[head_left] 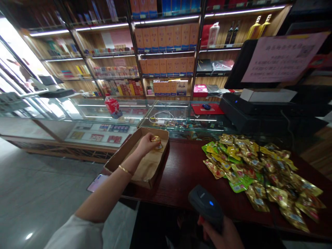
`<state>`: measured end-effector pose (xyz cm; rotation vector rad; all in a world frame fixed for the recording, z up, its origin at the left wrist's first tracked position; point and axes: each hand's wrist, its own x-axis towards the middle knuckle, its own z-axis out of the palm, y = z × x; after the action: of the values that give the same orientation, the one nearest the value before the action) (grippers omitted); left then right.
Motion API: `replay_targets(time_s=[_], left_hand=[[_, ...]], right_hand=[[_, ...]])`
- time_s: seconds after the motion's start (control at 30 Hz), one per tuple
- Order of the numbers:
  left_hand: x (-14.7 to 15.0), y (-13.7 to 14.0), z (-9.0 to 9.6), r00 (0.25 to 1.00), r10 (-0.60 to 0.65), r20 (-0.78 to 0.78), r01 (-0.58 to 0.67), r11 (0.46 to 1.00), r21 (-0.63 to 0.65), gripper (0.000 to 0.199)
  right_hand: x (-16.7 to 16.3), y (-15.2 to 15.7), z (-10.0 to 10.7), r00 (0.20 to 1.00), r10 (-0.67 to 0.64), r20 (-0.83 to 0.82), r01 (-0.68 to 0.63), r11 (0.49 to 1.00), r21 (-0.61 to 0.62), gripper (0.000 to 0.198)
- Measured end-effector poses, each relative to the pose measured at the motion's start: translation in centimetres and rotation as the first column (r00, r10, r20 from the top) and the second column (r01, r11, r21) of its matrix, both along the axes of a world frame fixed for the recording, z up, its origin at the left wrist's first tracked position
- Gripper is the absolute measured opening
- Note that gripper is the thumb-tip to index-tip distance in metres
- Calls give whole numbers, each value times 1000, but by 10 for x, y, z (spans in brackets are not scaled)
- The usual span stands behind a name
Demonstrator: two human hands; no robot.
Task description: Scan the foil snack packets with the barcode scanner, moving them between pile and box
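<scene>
My left hand (146,144) is inside the far end of a shallow cardboard box (116,162). Its fingers are closed on a small gold foil snack packet (156,139), held just above or against the bottom; contact is hard to tell. My right hand (220,233) is wrapped round the handle of a dark barcode scanner (206,204) with a blue light on top, over the table's front edge. To the right lies a heap of snack packets (249,162), mostly gold with some green and yellow ones.
The dark red wooden table (181,166) carries the box and heap. A phone (97,182) lies by the box's near left corner. Behind stand a glass counter (129,116) with a red bottle (112,106), a white cable (161,121), and a monitor (241,65) at right.
</scene>
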<state>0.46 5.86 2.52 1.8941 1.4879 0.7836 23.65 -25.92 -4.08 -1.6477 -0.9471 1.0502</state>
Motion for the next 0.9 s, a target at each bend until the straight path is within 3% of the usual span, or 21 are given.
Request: replay_targets(time_s=[0.07,0.13,0.2,0.27,0.43,0.63,0.77,0.9], left_hand=[[4,-28,14,956,-42,291,42,999,4,40],[12,-56,23,897,-94,431,134,989,-62,41],[19,-76,26,884,-114,453,193,973,-130,40],[24,-86,25,903,-96,420,173,973,-150,38],[30,-84,20,933,-56,355,120,979,-162,33],[49,-91,22,884,-152,442,257,948,-188,37],[95,-102,-3,869,-217,445,323,930,-178,34],[171,-124,-55,816,-197,543,409,861,-302,37]], right_hand=[[-2,5,2,1000,18,10,-18,1000,9,43],[-5,8,7,998,41,38,-42,999,21,44],[-7,9,12,995,49,84,-53,997,50,41],[-8,9,15,989,42,141,-54,995,84,36],[-6,7,13,983,31,183,-52,992,112,31],[-4,4,23,992,1,129,-23,986,165,29],[1,-13,27,998,-68,5,66,977,201,33],[15,-42,16,991,-127,-44,132,980,146,37]])
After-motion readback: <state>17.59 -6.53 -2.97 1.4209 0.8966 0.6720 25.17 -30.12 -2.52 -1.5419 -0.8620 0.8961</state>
